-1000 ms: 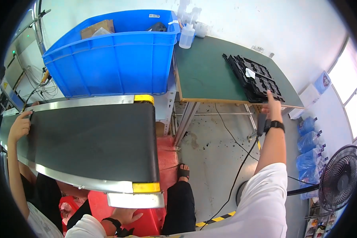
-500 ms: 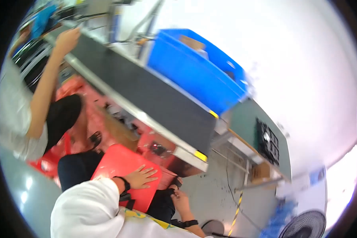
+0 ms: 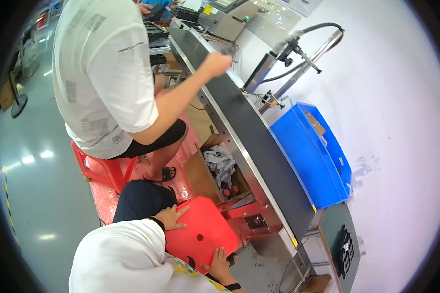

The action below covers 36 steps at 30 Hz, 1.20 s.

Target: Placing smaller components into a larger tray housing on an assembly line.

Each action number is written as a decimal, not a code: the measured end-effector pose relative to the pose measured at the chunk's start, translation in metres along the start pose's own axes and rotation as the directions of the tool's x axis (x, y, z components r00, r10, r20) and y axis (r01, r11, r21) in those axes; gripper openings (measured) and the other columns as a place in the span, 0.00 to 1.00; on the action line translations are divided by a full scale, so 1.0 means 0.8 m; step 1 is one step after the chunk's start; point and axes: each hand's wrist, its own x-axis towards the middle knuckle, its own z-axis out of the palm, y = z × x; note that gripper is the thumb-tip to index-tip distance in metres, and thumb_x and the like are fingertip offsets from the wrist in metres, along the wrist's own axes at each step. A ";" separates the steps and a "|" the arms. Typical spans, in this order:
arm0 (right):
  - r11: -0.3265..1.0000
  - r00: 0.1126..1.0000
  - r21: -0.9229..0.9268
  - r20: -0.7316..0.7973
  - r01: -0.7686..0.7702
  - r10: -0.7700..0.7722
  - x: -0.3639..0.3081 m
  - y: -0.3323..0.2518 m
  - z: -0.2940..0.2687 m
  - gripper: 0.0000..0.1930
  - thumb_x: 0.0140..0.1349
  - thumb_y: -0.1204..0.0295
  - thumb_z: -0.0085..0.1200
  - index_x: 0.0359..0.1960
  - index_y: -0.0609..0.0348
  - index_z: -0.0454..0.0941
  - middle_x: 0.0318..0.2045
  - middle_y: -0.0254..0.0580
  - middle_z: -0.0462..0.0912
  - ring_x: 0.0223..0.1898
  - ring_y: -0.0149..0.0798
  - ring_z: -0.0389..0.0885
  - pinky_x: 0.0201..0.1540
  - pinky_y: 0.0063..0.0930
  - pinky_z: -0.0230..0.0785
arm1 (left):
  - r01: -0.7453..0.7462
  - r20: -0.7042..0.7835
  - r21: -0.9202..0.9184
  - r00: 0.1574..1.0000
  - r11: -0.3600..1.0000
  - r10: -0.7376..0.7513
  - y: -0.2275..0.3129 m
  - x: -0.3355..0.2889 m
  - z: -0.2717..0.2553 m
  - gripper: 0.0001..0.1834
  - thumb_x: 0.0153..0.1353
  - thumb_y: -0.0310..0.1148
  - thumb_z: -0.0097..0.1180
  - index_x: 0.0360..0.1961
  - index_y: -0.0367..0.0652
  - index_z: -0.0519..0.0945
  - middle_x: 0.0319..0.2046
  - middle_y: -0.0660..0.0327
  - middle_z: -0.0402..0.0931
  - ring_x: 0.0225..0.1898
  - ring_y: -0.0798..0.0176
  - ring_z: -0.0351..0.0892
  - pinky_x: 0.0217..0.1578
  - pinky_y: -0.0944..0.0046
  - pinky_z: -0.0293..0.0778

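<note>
A red plastic stool [image 3: 200, 234] with a round hole in its top lies across the front of my body, its seat facing up. My left hand [image 3: 170, 217] rests on its left corner with the fingers spread. On the near right edge of the seat, my right hand [image 3: 220, 266] also lies with fingers apart. Neither hand is closed around anything. The stool's legs are hidden from me.
A co-worker in a white shirt [image 3: 102, 73] sits at left on a red stool [image 3: 107, 171], arm over the dark conveyor belt [image 3: 239, 107]. Beyond it stands a blue bin [image 3: 303, 156]. An open cardboard box [image 3: 200, 178] holds crumpled cloth. A green table [image 3: 335, 224] bears black trays.
My view has swung left, showing more of the co-worker and conveyor. My right hand has moved from beside my knee onto the red stool; my left hand has shifted to its corner.
</note>
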 end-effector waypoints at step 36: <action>0.907 0.959 0.349 0.069 0.235 -0.275 0.116 -0.099 -0.365 0.22 0.60 0.59 0.56 0.48 0.64 0.76 0.45 0.48 0.80 0.47 0.40 0.78 0.50 0.31 0.69 | 0.223 -0.067 -0.419 0.959 0.880 -0.275 -0.003 0.035 0.002 0.32 0.62 0.54 0.45 0.57 0.39 0.66 0.49 0.42 0.70 0.49 0.41 0.73 0.50 0.49 0.70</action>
